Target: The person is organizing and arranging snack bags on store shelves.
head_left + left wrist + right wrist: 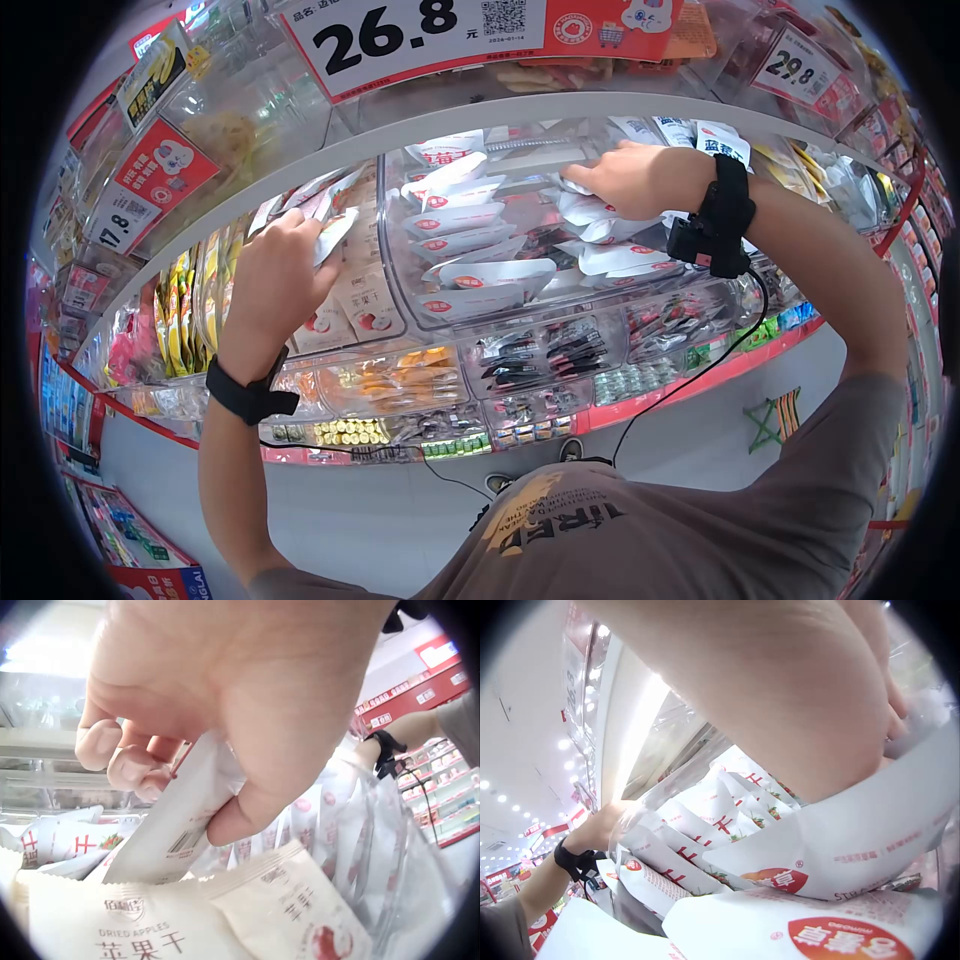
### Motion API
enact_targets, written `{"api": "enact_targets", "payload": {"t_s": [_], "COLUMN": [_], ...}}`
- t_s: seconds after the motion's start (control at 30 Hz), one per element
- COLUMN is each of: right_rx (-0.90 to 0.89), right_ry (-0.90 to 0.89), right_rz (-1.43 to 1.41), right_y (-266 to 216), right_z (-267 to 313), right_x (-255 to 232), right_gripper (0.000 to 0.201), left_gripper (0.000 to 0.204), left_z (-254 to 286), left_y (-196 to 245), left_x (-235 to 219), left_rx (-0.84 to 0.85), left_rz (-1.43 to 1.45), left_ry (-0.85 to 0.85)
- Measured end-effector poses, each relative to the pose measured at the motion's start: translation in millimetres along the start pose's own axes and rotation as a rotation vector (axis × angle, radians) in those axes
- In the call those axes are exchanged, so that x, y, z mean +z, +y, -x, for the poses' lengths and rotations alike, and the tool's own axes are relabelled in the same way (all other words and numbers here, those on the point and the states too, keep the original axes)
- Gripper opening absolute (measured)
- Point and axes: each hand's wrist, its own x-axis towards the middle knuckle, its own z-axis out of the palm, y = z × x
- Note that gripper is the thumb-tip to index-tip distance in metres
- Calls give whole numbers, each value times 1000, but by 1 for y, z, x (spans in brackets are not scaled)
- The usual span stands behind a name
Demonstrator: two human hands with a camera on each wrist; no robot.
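Note:
My left hand [283, 272] pinches a white packet [335, 236] between thumb and fingers; in the left wrist view the packet [169, 825] tilts above cream dried-apple packets [135, 919]. At the back of the neighbouring clear bin, my right hand [632, 180] reaches in among white packets [610, 258], its fingertips at a packet's edge. The right wrist view shows the right hand [802, 697] behind a white packet [855, 832] with a red logo; its fingertips are mostly hidden, so its grip is unclear.
A shelf edge with a large price sign [430, 40] runs just above both hands. Yellow packets [185, 310] stand at the left, and lower bins hold orange packets [400, 380] and black ones [545, 350]. A cable [690, 380] hangs from the right wrist.

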Motion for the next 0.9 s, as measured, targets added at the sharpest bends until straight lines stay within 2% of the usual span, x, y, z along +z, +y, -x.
{"api": "enact_targets", "payload": {"t_s": [0.07, 0.17, 0.2, 0.3, 0.33, 0.4, 0.47, 0.5, 0.53, 0.57, 0.63, 0.7, 0.77, 0.83, 0.87, 0.9], "right_rx": [-51, -44, -34, -33, -40, -57, -105, -133, -334, -332, -256, -232, -294, -397, -356, -374], "right_ry": [41, 10, -21, -8, 8, 43, 357, 509, 682, 513, 187, 104, 140, 156, 248, 468], "right_rz": [77, 58, 32, 91, 93, 105, -155, -284, -535, -839, -1456, -1677, -1621, -1507, -1471, -1224], "right_y": [4, 3, 2, 2, 2, 3, -5, -10, -12, -24, -48, -63, -68, -70, -67, -63], "right_z": [-4, -3, -2, -1, 1, 10, 25, 31, 27, 36, 56, 60, 67, 75, 74, 77], "right_x": [5, 1, 0, -4, -5, -9, -18, -20, -16, -23, -31, -22, -19, -25, -23, -21], "right_gripper": [53, 52, 51, 53, 52, 49, 37, 31, 29, 38, 53, 63, 51, 44, 37, 35], "left_gripper": [23, 23, 25, 30, 42, 48, 47, 32, 28, 26, 27, 27, 24, 37, 44, 50], "left_z": [7, 17, 22, 35, 39, 45, 50, 50, 48, 47, 47, 42, 36, 30, 22, 19], "left_y": [5, 25, 25, 43, 45, 59, 70, 80, 86, 90, 101, 107, 110, 105, 98, 90], "left_x": [-16, -52, -56, -61, -62, -68, -71, -70, -68, -67, -65, -62, -57, -52, -51, -50], "left_rx": [32, -130, -115, -33, 59, 155, 288, 332, 407, 485, 557, 618, 659, 643, 634, 622], "left_rz": [43, 216, 208, 190, 182, 102, -6, -65, -98, -129, -126, -107, -76, -30, 4, 38], "left_ry": [138, 55, 62, 250, 297, 342, 399, 475, 518, 559, 510, 482, 464, 449, 419, 390]}}
